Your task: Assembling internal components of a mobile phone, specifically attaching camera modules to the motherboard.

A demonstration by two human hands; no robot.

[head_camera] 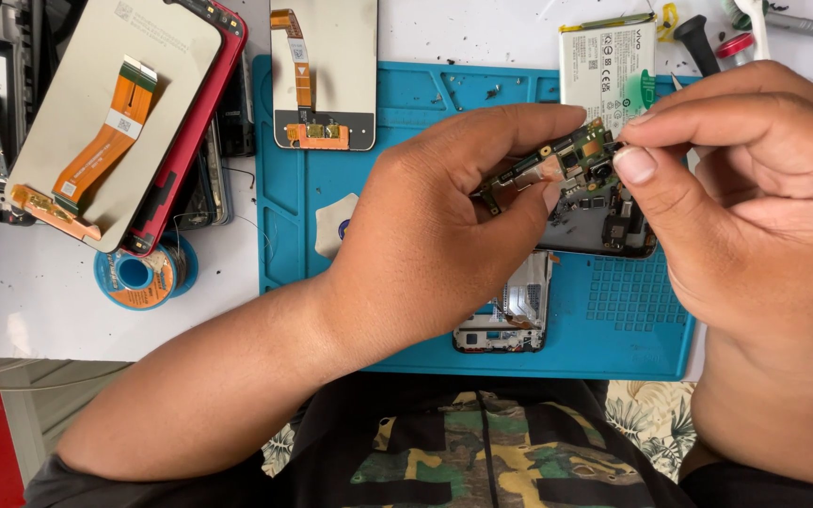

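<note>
Above the blue repair mat (613, 329), the left hand (425, 235) pinches a phone circuit board (557, 167); right hand (755, 188) fingertips pinch its end.

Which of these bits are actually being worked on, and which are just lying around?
In use: circuit board, held by left hand and picked at by right hand; open phone beneath.
Lying about: battery, two screens, solder spool.
</note>
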